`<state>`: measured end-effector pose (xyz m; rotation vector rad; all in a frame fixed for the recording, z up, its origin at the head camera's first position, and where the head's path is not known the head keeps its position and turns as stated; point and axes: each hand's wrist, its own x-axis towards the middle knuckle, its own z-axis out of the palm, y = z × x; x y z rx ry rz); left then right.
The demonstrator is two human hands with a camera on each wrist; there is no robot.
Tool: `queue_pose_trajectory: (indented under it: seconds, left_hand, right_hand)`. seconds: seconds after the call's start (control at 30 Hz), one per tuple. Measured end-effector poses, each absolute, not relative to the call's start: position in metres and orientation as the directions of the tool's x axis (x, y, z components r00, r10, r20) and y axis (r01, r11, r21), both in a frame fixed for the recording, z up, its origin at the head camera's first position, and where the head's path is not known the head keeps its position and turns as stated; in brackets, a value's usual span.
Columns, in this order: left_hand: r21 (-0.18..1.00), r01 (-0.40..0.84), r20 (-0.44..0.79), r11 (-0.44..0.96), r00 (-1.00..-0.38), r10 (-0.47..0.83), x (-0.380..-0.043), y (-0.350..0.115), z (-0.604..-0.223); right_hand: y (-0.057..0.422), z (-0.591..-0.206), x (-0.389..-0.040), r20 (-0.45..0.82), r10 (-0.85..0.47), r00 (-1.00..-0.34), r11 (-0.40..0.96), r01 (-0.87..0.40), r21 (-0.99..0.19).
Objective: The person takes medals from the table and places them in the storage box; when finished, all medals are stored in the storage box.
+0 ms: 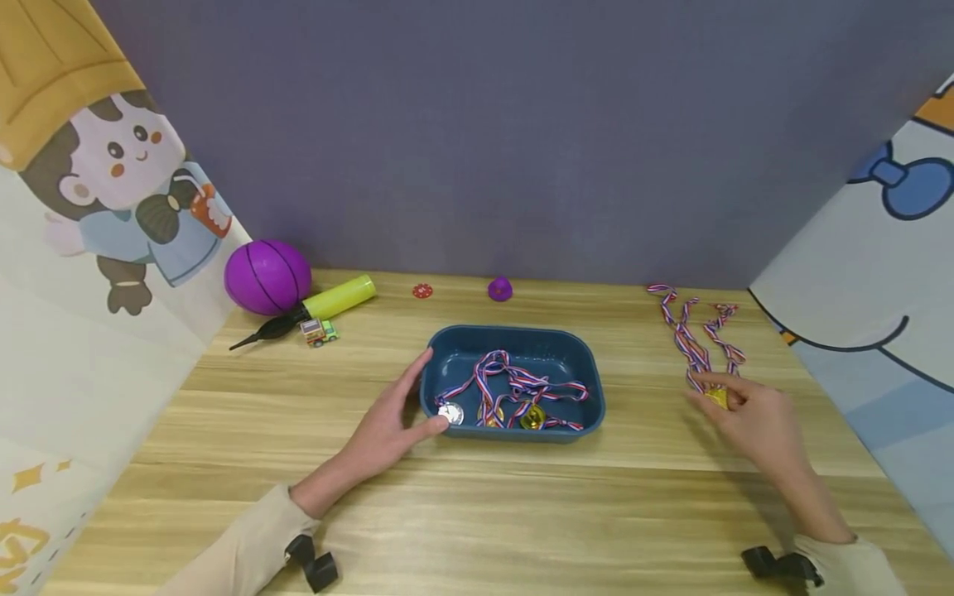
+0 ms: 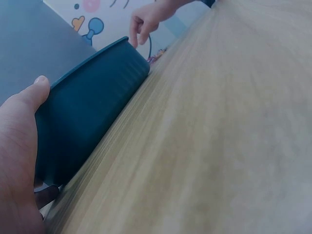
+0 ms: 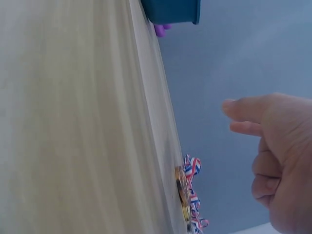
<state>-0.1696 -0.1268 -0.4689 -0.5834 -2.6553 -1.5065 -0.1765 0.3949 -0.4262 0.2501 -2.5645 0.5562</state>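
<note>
A dark blue bin (image 1: 514,436) holds several medals on striped ribbons (image 1: 525,382), one silver medal (image 1: 450,413) among them. My left hand (image 1: 387,420) rests against the bin's left end, thumb at the near corner of the rim and fingers along the outer side. At the right, my right hand (image 1: 762,422) hovers over gold medals (image 3: 182,185) lying on the table with their ribbons (image 1: 691,343). In the right wrist view its index finger and thumb extend, the other fingers curl, and nothing shows between them; the medals lie apart below.
On the wooden table (image 1: 522,513), at the back left, are a purple ball (image 1: 268,277), a yellow and black hand pump (image 1: 339,298) and a small toy truck (image 1: 319,333). A red chip (image 1: 422,290) and a small purple object (image 1: 500,288) lie behind the bin. A grey wall (image 1: 484,149) stands behind.
</note>
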Motion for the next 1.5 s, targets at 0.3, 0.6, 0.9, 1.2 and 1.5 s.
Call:
queue_pose_trajectory:
  seconds: [0.3, 0.6, 0.9, 1.2, 1.5]
  left_hand:
    - [0.825, 0.328, 0.204, 0.460, -0.932, 0.299, -0.169, -0.127, -0.470]
    - [0.824, 0.337, 0.211, 0.455, -0.929, 0.306, -0.170, -0.127, -0.470]
    - [0.828, 0.336, 0.212, 0.449, -0.929, 0.304, -0.169, -0.127, -0.470]
    - [0.822, 0.343, 0.218, 0.454, -0.927, 0.306, -0.170, -0.127, -0.471]
    - [0.821, 0.349, 0.222, 0.452, -0.924, 0.310, -0.170, -0.127, -0.471]
  right_hand:
    - [0.408, -0.426, -0.176, 0.388, -0.075, -0.919, 0.922, -0.212, -0.324]
    - [0.430, -0.430, -0.173, 0.281, -0.102, -0.954, 0.934, -0.189, -0.302]
    - [0.436, -0.436, -0.174, 0.218, -0.108, -0.970, 0.942, -0.170, -0.289]
    - [0.439, -0.441, -0.175, 0.177, -0.105, -0.979, 0.943, -0.155, -0.295]
    - [0.431, -0.441, -0.175, 0.253, -0.118, -0.960, 0.932, -0.195, -0.305]
